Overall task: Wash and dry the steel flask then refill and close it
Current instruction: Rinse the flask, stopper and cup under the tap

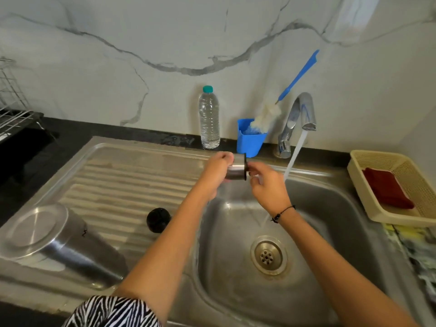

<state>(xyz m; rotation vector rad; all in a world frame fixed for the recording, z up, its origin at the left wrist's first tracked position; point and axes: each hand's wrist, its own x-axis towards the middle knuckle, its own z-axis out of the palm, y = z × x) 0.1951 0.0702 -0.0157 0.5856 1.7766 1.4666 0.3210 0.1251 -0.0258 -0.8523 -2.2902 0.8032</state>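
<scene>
**Inspector:** Marble-veined wall behind, steel sink [330, 208] below with the tap [304, 109] running. You are mid-wash, by my reading. Your left hand [218, 165] has its fingers curled round the steel cup-lid [237, 167], held sideways over the basin just left of the stream; your right hand [266, 182] has its fingertips at the lid's dark rim. Whether they pinch it or only rub it, I cannot tell.

**Operator:** And the flask itself?

**Inspector:** The steel flask [63, 244] lies on its side on the drainboard [122, 175], base toward you, well apart from both hands. The black stopper [158, 219] sits beside it. Its steel looks shiny, with one small dark mark on the wall; whether it is washed I cannot say.

**Operator:** What remains?

**Inspector:** Drying, refilling and closing appear undone. The red cloth [387, 188] lies in the basket [368, 201]; the water bottle [209, 119] stands capped by the wall.
</scene>
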